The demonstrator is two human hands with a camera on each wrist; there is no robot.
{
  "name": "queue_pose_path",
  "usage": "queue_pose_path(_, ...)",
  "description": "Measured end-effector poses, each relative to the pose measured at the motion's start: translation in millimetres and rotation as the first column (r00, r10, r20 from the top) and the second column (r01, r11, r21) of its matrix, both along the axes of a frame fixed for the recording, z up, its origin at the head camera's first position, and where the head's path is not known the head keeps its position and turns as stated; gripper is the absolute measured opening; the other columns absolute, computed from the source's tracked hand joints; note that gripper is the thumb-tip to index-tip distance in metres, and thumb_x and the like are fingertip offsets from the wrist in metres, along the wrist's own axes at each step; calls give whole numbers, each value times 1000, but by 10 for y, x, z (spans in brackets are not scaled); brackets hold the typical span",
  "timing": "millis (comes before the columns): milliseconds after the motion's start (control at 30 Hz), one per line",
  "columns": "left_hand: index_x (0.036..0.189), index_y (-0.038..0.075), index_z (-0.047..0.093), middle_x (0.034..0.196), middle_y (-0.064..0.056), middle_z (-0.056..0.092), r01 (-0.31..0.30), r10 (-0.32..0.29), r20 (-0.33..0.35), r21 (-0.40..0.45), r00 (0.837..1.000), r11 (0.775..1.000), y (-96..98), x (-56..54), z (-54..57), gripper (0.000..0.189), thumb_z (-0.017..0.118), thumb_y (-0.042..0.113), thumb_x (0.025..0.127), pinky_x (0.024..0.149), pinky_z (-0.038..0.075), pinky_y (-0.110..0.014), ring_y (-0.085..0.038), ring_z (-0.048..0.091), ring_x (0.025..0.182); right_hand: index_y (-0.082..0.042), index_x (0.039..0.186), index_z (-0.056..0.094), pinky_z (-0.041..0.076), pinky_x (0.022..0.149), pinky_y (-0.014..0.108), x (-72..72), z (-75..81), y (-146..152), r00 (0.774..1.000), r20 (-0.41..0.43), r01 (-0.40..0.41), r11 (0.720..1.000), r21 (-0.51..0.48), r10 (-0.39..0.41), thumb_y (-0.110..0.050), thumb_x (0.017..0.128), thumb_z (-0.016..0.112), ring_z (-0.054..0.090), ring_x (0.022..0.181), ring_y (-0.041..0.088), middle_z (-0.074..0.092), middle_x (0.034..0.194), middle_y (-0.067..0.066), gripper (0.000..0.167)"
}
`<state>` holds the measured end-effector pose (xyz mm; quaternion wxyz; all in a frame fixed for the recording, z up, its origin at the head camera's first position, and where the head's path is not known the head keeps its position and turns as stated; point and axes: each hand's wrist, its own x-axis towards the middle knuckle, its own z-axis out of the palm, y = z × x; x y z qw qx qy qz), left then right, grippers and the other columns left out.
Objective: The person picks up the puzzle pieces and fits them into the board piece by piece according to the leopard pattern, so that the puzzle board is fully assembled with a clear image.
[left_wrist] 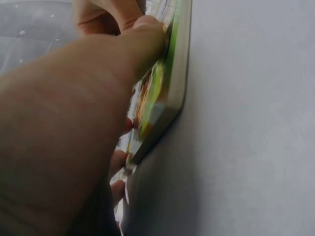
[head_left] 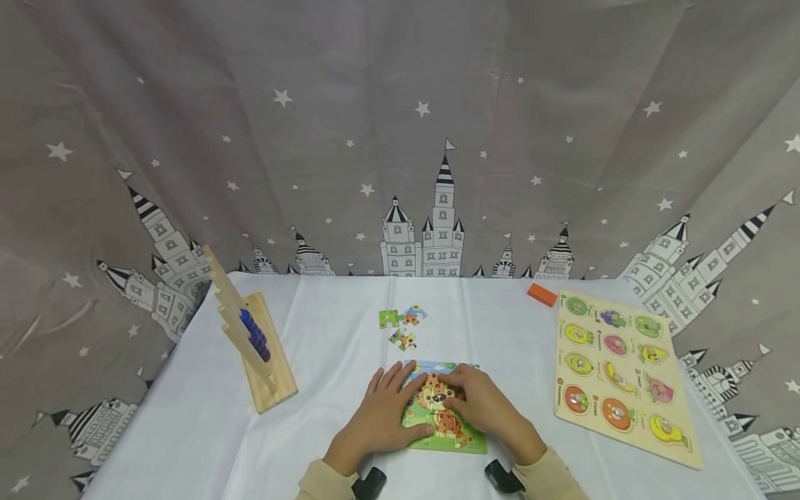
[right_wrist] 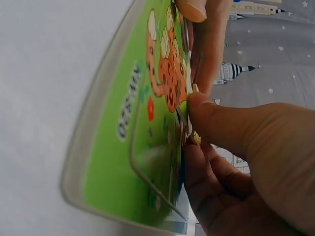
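Note:
A jigsaw puzzle board [head_left: 471, 444] with a spotted orange animal on green lies on the table in front of me. My left hand [head_left: 381, 417] rests along its left side, fingers extended toward the top and thumb on the lower part. In the left wrist view the thumb [left_wrist: 147, 42] lies over the picture near the board's edge. My right hand [head_left: 484, 403] is over the upper right part of the picture. In the right wrist view, its thumb and fingers pinch a small puzzle piece [right_wrist: 196, 138], mostly hidden, at the board's surface.
Loose puzzle pieces [head_left: 389, 318] lie beyond the board. A wooden stand [head_left: 275, 361] with blue pieces stands at left. At right are a wooden fruit puzzle board [head_left: 631, 434] and an orange block [head_left: 542, 294]. A grey castle-print curtain [head_left: 325, 125] hangs behind the white tablecloth [head_left: 337, 319].

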<state>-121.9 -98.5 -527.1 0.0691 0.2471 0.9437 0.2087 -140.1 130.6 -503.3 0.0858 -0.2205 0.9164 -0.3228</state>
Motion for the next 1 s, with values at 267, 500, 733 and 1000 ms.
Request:
queue_pose_path(267,159,23,38,170,-6,27,8,-8,-21,0,1000,1000,-2,-1,18,87,60,70,89,125,18,-64,-35,22,157,-11,118,76,42,65,21,-4,0,-27,1000,-27,-8,1000,21,8,-13,91,77,49,78,6,66,101,-3,27)
queue_pose_path(500,159,21,39,170,-6,27,8,-8,-19,-1,1000,1000,-3,7,25,88,62,70,88,125,19,-65,-35,23,157,-12,116,75,40,65,22,4,-11,-31,999,-41,6,1000,23,-5,-14,89,79,47,76,5,60,90,-8,27)
queue_pose_path(733,160,20,36,171,-7,24,18,-18,6,-22,1000,1000,-16,1,42,102,66,76,80,125,18,-64,-35,20,158,-12,115,75,41,66,21,-1,-14,-28,1000,-28,11,1000,15,-10,-13,90,78,48,77,6,59,90,-8,26)
queue_pose_path(1000,162,18,32,172,-7,21,30,-29,37,-18,999,999,-47,-14,37,114,73,76,73,126,16,-63,-35,18,159,-9,117,74,44,62,20,-116,37,0,998,37,55,997,-60,-52,-15,88,80,51,74,6,64,91,-4,30)
